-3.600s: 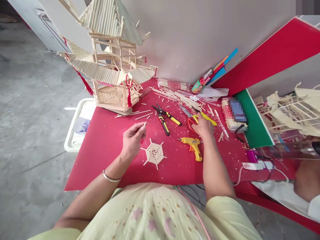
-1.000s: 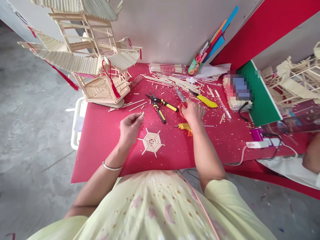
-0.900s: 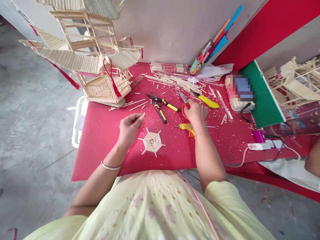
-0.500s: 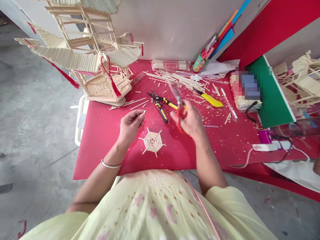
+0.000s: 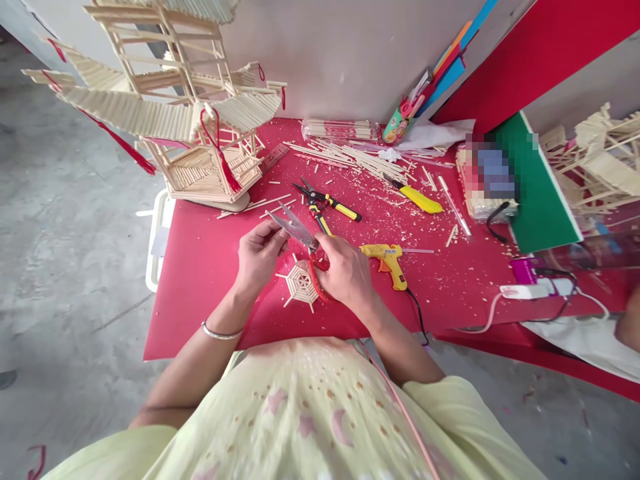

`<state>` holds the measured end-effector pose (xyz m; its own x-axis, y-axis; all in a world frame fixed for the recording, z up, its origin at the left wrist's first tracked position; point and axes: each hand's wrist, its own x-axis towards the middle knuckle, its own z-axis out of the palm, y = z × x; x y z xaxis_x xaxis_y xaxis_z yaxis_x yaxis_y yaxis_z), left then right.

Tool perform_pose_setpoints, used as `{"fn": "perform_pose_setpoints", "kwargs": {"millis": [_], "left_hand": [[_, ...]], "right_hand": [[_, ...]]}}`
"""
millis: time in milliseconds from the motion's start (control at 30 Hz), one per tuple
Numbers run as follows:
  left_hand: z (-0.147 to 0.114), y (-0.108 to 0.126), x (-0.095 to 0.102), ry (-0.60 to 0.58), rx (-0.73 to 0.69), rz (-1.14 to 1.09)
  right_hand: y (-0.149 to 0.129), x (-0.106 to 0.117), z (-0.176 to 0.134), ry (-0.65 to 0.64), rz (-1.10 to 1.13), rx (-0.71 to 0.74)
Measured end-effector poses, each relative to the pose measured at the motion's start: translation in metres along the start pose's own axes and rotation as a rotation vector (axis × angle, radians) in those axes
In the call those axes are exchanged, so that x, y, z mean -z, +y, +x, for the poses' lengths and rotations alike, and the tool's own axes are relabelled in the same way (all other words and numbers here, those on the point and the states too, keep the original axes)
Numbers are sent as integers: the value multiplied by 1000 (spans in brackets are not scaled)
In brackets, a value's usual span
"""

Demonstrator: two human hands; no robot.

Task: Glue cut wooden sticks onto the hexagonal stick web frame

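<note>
My right hand is closed round the red handles of a pair of scissors. The blades are spread and point left, up against the fingertips of my left hand. My left hand is pinched on a short wooden stick, whose tip shows between the blades; the rest is hidden by the fingers. Below the scissors a small web-shaped piece made of sticks lies flat on the red tabletop, partly covered by the scissors' handles.
Pliers, a yellow utility knife and a yellow glue gun lie around. Loose sticks and scraps are strewn behind. A stick pagoda stands at the back left. A power strip is at right.
My right hand has swung left and down, bringing the scissors to the stick in my left hand. The glue gun, formerly behind that hand, now shows. My left hand has hardly moved.
</note>
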<state>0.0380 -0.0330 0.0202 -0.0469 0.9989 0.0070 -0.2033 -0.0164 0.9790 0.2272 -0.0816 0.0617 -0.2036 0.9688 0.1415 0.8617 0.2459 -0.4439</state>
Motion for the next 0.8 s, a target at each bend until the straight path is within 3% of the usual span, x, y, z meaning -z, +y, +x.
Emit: {"fn": "perform_pose_setpoints", "kwargs": {"millis": [467,633,800], "left_hand": [[-14,3,-16,169,-187,228],[-14,3,-17,207,-204,224],[-9,-4,-13,183,-143,69]], "right_hand": [[-20,-23,-6,22,68,-88],[-21,-24,-5,-24,42,-98],[-16,-19,-2,-5,121,-80]]}}
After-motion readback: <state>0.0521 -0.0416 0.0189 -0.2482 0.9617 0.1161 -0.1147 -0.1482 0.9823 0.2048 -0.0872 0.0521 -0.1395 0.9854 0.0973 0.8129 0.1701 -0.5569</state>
